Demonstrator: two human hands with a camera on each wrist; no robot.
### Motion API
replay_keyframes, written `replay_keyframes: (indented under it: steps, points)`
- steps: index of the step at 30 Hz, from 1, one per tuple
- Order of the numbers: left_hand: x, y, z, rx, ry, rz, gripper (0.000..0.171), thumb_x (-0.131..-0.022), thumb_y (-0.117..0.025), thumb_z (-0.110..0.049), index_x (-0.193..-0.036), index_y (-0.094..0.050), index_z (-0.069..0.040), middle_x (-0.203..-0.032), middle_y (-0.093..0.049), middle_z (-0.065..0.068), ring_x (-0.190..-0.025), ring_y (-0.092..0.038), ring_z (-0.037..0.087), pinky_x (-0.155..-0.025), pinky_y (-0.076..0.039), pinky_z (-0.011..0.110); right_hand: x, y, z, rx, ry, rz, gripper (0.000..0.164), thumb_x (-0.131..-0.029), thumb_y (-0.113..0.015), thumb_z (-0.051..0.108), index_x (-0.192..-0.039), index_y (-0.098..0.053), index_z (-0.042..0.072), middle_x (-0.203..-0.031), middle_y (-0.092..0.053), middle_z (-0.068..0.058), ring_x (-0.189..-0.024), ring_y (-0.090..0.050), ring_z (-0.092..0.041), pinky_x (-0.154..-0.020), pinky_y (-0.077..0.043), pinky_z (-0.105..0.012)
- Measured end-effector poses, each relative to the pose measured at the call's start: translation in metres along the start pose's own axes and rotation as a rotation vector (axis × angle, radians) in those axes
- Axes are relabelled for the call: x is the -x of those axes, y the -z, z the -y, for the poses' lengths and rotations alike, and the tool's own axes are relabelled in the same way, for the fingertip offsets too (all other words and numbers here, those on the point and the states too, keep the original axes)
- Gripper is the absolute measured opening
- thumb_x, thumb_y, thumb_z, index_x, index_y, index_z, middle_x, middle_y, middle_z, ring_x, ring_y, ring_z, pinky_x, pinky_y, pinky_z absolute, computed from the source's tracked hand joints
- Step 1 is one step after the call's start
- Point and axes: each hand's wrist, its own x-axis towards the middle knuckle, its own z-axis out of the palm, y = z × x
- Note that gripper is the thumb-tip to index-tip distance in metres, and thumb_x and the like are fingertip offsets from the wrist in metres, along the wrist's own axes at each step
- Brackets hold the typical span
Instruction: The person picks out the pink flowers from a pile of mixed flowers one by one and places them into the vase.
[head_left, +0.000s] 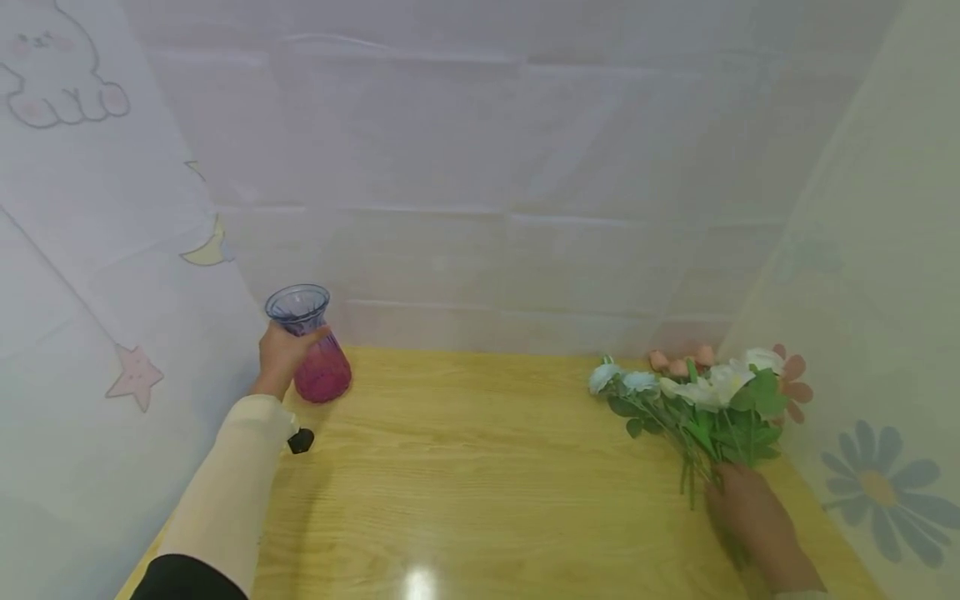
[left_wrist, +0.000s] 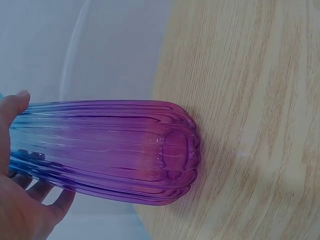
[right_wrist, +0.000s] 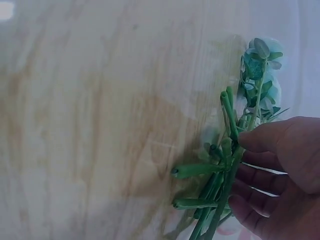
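Note:
My left hand (head_left: 285,357) grips a glass vase (head_left: 324,375) by its narrow neck, at the left of the table. The ribbed vase is blue at its flared rim and turns pink-purple toward the base. In the left wrist view, the thumb and fingers wrap the vase's (left_wrist: 115,150) blue end, and its base is close to the wood. At the right, my right hand (head_left: 753,512) holds green stems of a bunch of artificial flowers (head_left: 720,387). Its thumb and curled fingers close on the stems (right_wrist: 227,182) in the right wrist view. Pale blue, white and peach blooms point away from me.
The wooden table (head_left: 480,450) spans between both hands. Behind it hangs a pale creased sheet (head_left: 450,167). Printed sheets flank it, with a pink star (head_left: 137,377) on the left and a blue daisy (head_left: 877,487) on the right.

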Motion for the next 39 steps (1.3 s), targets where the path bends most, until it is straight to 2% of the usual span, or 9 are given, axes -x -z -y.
replay_keyframes:
  steps: [6, 11, 16, 23, 27, 32, 39]
  points:
    - [0.004, 0.001, -0.001, -0.02, -0.007, 0.018, 0.102, -0.084, -0.079, -0.051, -0.154, -0.028, 0.003, -0.15, -0.043, 0.03, -0.141, -0.039, 0.047, -0.116, -0.032, 0.057, -0.004, -0.004, -0.005, 0.009, 0.01, 0.001, 0.032, -0.094, -0.059, 0.009, -0.113, -0.059, -0.018, -0.109, -0.06, -0.039, -0.102, -0.055, -0.06, -0.088, -0.045, -0.069]
    - [0.01, 0.001, -0.002, -0.021, -0.018, 0.03, 0.102, -0.084, -0.079, -0.051, -0.155, -0.027, 0.002, -0.15, -0.044, 0.03, -0.14, -0.039, 0.047, -0.116, -0.033, 0.057, -0.007, -0.001, -0.005, 0.003, 0.01, 0.049, 0.025, -0.094, -0.057, 0.007, -0.104, -0.06, -0.016, -0.096, -0.065, -0.031, -0.091, -0.061, -0.052, -0.081, -0.049, -0.064]
    - [0.013, 0.001, -0.003, -0.029, -0.026, 0.035, 0.101, -0.085, -0.077, -0.052, -0.156, -0.027, 0.0, -0.15, -0.044, 0.03, -0.14, -0.039, 0.048, -0.116, -0.033, 0.058, -0.009, 0.001, -0.004, -0.012, -0.024, 0.11, 0.02, -0.093, -0.053, 0.008, -0.095, -0.061, -0.011, -0.088, -0.066, -0.022, -0.083, -0.063, -0.045, -0.076, -0.051, -0.06]
    - [0.015, 0.001, -0.002, -0.052, -0.059, 0.041, 0.103, -0.084, -0.078, -0.053, -0.155, -0.027, 0.0, -0.149, -0.045, 0.03, -0.14, -0.04, 0.048, -0.115, -0.033, 0.058, -0.01, 0.002, -0.004, -0.033, -0.087, 0.141, 0.021, -0.096, -0.048, 0.014, -0.085, -0.06, 0.001, -0.082, -0.066, -0.014, -0.076, -0.064, -0.036, -0.068, -0.052, -0.056]
    - [0.018, 0.0, -0.003, -0.066, -0.073, 0.048, 0.101, -0.084, -0.078, -0.052, -0.155, -0.028, 0.001, -0.149, -0.045, 0.031, -0.139, -0.04, 0.049, -0.115, -0.033, 0.058, -0.008, 0.005, 0.0, -0.056, -0.118, 0.147, 0.024, -0.098, -0.045, 0.018, -0.079, -0.055, 0.007, -0.076, -0.061, -0.008, -0.069, -0.058, -0.026, -0.06, -0.047, -0.047]
    - [0.025, -0.001, -0.005, -0.069, -0.079, 0.058, 0.098, -0.084, -0.078, -0.051, -0.152, -0.032, 0.003, -0.146, -0.046, 0.033, -0.137, -0.042, 0.051, -0.113, -0.035, 0.059, -0.006, 0.009, 0.009, -0.087, -0.161, 0.141, 0.028, -0.098, -0.043, 0.021, -0.071, -0.048, 0.012, -0.066, -0.049, -0.003, -0.061, -0.045, -0.021, -0.053, -0.037, -0.036]
    - [0.035, -0.001, -0.007, -0.053, -0.089, 0.08, 0.095, -0.084, -0.079, -0.051, -0.149, -0.037, 0.003, -0.145, -0.049, 0.032, -0.136, -0.044, 0.049, -0.113, -0.037, 0.058, -0.007, 0.015, 0.022, -0.099, -0.177, 0.143, 0.031, -0.1, -0.042, 0.025, -0.072, -0.048, 0.012, -0.066, -0.048, -0.002, -0.061, -0.045, -0.02, -0.052, -0.036, -0.035]
